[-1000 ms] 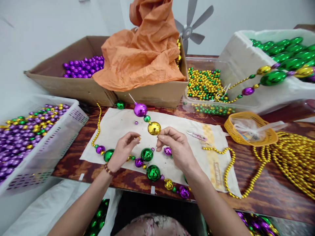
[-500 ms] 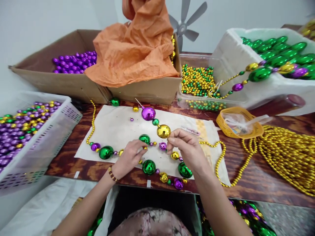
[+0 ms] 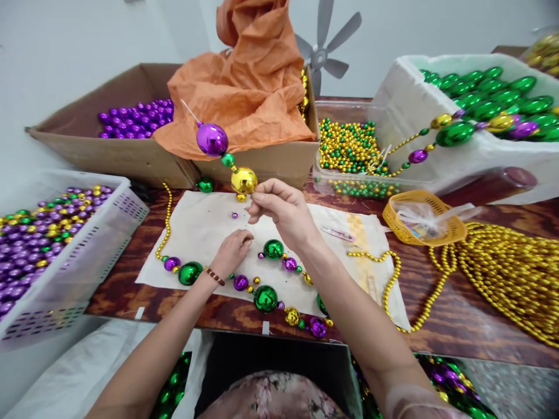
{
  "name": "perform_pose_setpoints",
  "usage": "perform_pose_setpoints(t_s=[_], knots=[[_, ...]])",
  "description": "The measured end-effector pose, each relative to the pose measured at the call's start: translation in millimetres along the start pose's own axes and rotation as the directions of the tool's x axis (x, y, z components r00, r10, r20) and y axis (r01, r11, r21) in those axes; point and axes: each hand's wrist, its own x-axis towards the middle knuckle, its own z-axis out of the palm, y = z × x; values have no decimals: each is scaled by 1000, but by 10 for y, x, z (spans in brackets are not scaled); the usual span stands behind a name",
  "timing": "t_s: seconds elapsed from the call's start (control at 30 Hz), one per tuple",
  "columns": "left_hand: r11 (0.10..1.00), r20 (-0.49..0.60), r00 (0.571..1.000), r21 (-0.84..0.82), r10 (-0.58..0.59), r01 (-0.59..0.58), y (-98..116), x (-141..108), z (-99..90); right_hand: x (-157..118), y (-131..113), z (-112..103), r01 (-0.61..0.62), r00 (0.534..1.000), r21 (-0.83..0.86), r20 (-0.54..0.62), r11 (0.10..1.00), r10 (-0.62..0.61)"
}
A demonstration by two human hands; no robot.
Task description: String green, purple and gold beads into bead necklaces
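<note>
My right hand (image 3: pixel 283 212) is raised over the cloth, thumb and fingers pinching the end of a short bead strand. On that strand sit a large gold bead (image 3: pixel 243 180), a small green bead (image 3: pixel 227 159) and a large purple bead (image 3: pixel 212 139), with a white string tip (image 3: pixel 190 113) sticking out beyond. My left hand (image 3: pixel 233 250), with a brown bead bracelet, hovers lower with its fingers curled together; what they hold, if anything, is hidden. Beneath lies a garland of green (image 3: pixel 266 298), purple and gold beads. A small gold bead (image 3: pixel 256 280) rests near it.
The white cloth (image 3: pixel 192 215) lies on a wooden table. Around it stand a plastic basket (image 3: pixel 109 218) of beads, a cardboard box (image 3: pixel 271 160) under orange fabric, a clear bin (image 3: pixel 327 177), a foam box (image 3: pixel 393 99), a yellow basket (image 3: pixel 393 224) and gold bead chains (image 3: pixel 502 279).
My right hand has lifted the strand up and to the left, clear of the cloth. My left hand has drawn slightly back and left, uncovering the small gold bead and more of the garland.
</note>
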Motion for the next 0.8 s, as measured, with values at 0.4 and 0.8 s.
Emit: perform_pose_setpoints(t_s=[0.4, 0.8], knots=[[965, 591, 800, 133, 105, -225, 210, -195, -17, 478, 216, 4, 110, 993, -36, -38, 993, -111], [939, 655, 736, 119, 169, -322, 230, -210, -35, 593, 576, -33, 30, 999, 51, 42, 998, -33]])
